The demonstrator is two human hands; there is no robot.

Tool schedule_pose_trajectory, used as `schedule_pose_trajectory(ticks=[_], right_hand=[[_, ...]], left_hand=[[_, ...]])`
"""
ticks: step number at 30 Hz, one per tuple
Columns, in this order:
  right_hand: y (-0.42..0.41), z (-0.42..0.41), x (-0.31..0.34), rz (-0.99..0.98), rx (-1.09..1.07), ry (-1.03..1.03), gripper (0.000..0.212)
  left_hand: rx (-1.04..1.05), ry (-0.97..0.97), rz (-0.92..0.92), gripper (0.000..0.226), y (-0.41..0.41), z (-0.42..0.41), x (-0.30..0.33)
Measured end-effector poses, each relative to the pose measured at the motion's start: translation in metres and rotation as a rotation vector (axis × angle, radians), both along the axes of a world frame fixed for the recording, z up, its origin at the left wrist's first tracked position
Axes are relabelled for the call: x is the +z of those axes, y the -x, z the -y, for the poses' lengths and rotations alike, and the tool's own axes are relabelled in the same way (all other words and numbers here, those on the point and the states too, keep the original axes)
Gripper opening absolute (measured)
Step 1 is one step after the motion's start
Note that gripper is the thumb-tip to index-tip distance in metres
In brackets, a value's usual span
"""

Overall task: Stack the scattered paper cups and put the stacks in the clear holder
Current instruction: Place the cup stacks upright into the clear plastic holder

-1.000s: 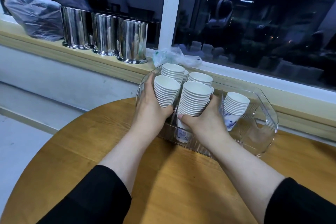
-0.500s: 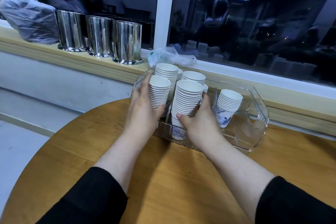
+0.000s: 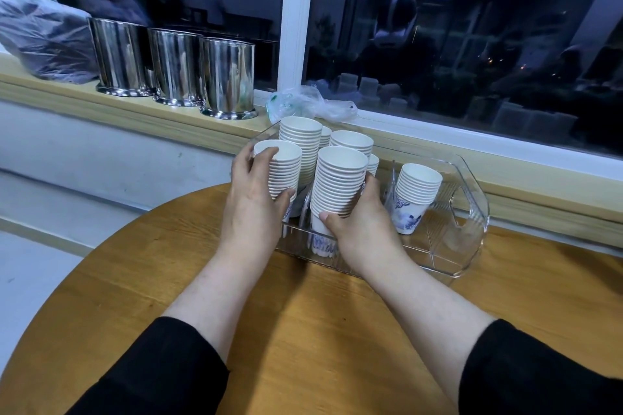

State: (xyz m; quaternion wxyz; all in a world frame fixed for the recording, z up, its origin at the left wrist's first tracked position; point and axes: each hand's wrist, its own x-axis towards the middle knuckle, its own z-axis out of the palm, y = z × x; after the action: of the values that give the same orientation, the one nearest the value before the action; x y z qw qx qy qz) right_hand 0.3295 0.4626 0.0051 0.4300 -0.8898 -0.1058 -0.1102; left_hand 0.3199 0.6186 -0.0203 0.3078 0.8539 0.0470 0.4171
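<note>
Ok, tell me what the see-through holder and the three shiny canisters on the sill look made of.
Clear ribbed holder: likely glossy acrylic or similar plastic; the table shows through it.
Three shiny cylindrical canisters: probably polished stainless steel, given their mirror-like reflections.

The light is dim and cool, coming from overhead indoors. The dark window (image 3: 472, 44) mirrors ceiling strip lights at far right and faint shapes of the room. The arms throw soft shadows on the bench (image 3: 303, 330) toward the near side. Bright streaks of glare run down the steel canisters (image 3: 175, 67) at far left. The cups (image 3: 340, 178) are sharp; the far reflections are murky and grainy. Wide-angle distortion bends the sill (image 3: 101, 94) and the bench edge.
</note>
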Motion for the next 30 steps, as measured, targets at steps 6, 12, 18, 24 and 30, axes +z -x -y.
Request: schedule_pose_trajectory(ticks=[6, 12, 18, 24, 30], right_hand=[[0.015, 0.01, 0.0, 0.115, 0.042, -0.087, 0.076], [0.076, 0.087, -0.002, 0.32, 0.045, -0.435, 0.027], [0.118, 0.262, -0.054, 0.249, -0.274, -0.167, 0.016], [0.137, 0.41, -0.072, 0.135, -0.492, -0.138, 0.014], [0.115, 0.522, -0.072, 0.209, -0.812, -0.324, 0.056]], left_hand=[[-0.005, -0.062, 0.281, 0.042, 0.008, 0.005, 0.007], [-0.293, -0.142, 0.529, 0.026, 0.039, 0.077, 0.007], [-0.772, -0.02, 0.103, 0.037, 0.087, 0.236, -0.029], [-0.914, 0.207, -0.325, 0.054, 0.088, 0.378, -0.05], [-0.929, 0.368, -0.452, 0.078, 0.065, 0.472, -0.059]])
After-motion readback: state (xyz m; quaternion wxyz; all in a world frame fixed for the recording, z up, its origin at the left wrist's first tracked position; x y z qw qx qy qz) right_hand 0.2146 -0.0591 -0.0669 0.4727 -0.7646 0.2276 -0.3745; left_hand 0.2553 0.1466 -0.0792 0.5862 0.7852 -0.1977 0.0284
